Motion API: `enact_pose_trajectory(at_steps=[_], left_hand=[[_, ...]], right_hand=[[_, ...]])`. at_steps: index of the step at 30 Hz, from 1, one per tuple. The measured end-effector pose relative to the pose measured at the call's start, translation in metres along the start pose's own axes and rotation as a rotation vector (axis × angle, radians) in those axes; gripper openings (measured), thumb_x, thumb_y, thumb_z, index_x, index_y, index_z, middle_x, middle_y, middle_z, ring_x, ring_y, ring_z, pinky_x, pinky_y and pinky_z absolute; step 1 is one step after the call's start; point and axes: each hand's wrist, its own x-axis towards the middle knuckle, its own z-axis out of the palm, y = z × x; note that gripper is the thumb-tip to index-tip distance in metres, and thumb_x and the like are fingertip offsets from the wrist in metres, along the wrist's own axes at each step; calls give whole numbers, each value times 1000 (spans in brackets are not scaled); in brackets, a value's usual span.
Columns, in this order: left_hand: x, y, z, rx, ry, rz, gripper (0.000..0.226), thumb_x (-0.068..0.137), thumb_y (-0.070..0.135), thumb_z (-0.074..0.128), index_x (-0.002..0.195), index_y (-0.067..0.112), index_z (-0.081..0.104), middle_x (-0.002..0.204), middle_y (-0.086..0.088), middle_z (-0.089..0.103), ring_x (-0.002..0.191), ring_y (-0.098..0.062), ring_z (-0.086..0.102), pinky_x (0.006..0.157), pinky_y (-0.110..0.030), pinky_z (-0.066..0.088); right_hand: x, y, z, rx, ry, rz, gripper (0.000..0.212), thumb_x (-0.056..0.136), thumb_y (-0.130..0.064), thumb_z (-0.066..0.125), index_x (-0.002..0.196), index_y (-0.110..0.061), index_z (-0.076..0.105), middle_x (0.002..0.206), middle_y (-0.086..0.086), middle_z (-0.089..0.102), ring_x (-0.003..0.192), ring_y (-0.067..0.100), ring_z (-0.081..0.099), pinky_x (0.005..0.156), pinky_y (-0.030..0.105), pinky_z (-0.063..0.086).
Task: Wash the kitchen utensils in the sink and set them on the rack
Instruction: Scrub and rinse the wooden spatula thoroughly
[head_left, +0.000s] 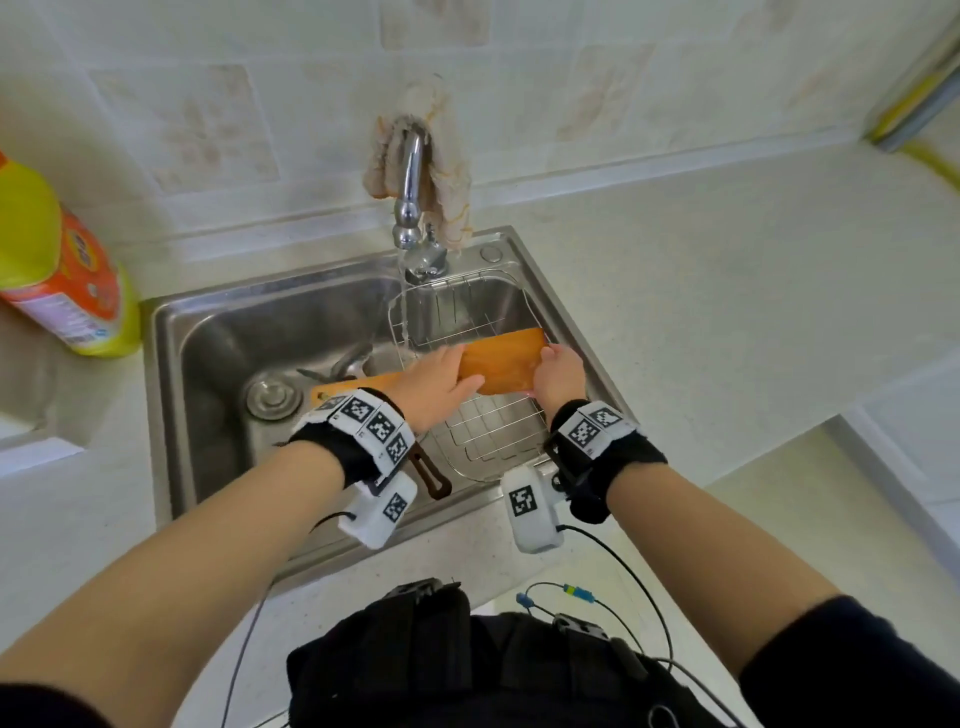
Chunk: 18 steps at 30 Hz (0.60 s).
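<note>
The wooden board (504, 364) lies over the rack (493, 436), at 3 o'clock in the sink (208, 332). The right hand (558, 374) grasps its end; the left hand (436, 384) presses flat on it. If wet, it could slip down.

Bottle: orange label (78, 270) on yellow bottle (31, 218); print too blurred to read.
Left wristband (363, 421): three square black-and-white code markers, no letters.
Right wristband (592, 426): two such markers.
White boxes (384, 512) under wrists: one marker each.
</note>
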Motion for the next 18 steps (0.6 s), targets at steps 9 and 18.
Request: enact_pose_trajectory(at_steps=[9, 18], left_hand=[[-17, -54, -6, 127, -12, -132, 23, 100, 33, 31, 93, 16, 45, 75, 6, 46, 62, -8, 43, 72, -26, 42], [-4, -15, -7, 35, 55, -101, 29, 98, 32, 39, 113, 10, 49, 92, -2, 55, 77, -13, 51, 76, -28, 43]], right_hand=[[21, 12, -15, -18, -46, 25, 37, 89, 2, 41, 125, 7, 49, 113, 23, 55, 107, 34, 55, 97, 47, 45], [-9, 8, -2, -392, 77, -381, 40, 98, -10, 39, 139, -6, 36, 145, 10, 35, 136, 23, 31, 113, 33, 25]])
